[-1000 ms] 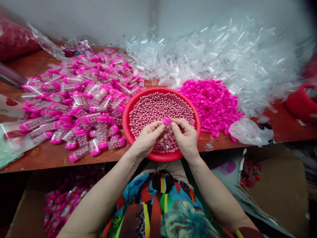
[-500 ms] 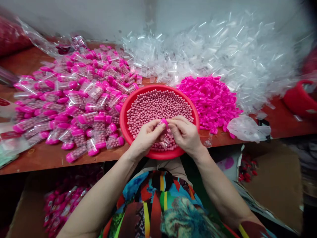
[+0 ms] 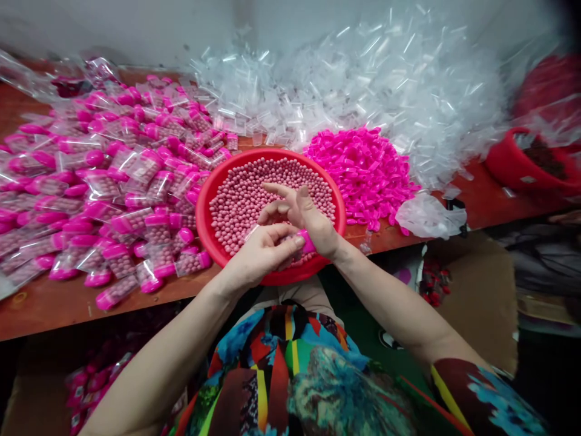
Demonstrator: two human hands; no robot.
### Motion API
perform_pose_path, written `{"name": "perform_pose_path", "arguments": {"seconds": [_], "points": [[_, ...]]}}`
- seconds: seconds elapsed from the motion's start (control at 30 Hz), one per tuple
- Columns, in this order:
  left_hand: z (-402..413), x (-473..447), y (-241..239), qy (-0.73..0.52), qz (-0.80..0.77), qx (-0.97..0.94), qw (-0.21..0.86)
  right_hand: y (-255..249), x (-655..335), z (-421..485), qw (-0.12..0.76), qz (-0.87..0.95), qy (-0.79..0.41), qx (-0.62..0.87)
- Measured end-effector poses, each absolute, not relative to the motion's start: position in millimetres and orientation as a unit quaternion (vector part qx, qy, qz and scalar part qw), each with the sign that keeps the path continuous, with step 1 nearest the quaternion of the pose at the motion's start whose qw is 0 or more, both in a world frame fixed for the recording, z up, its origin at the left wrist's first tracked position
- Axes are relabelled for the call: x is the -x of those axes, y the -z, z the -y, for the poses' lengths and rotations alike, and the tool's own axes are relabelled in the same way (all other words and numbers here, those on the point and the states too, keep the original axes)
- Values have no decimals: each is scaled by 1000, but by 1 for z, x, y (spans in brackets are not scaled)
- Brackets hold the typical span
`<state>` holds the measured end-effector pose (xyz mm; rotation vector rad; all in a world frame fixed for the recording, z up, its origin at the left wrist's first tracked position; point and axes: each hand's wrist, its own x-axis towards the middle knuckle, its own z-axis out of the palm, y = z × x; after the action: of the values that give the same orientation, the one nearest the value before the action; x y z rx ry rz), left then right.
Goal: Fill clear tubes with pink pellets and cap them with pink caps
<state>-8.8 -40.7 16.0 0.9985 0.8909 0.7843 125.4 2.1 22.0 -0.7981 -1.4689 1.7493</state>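
My left hand (image 3: 259,253) is closed round a small clear container with a pink cap (image 3: 307,242), held over the near rim of a red bowl (image 3: 206,206). The bowl is full of small pink candy balls (image 3: 254,194). My right hand (image 3: 299,213) is open with its fingers stretched out, and its palm heel presses against the pink cap. Left of the bowl lies a big spread of filled, pink-capped containers (image 3: 113,181).
A heap of loose pink caps (image 3: 363,166) lies right of the bowl. Behind it is a large pile of empty clear containers (image 3: 363,85). A red tub (image 3: 521,163) stands at far right. All rest on a brown table (image 3: 54,303); more filled containers (image 3: 91,381) lie below.
My right hand has let go of the cap and opened, its palm now pushing on the cap. Both hands and the container have moved nearer to the bowl's front rim.
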Motion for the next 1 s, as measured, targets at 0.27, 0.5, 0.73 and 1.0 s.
{"name": "perform_pose_path", "arguments": {"seconds": [0.27, 0.5, 0.73, 1.0], "points": [[44, -10, -8, -429, -431, -361, 708, -1, -116, -31, 484, 541, -525, 444], [-11, 72, -16, -566, -545, -444, 432, 6, -159, -43, 495, 590, -423, 478], [-21, 104, -29, -511, -534, -400, 542, 5, -150, -21, 425, 663, -412, 459], [13, 53, -17, -466, -440, -258, 723, 4, -133, -14, 401, 708, -386, 434]]}}
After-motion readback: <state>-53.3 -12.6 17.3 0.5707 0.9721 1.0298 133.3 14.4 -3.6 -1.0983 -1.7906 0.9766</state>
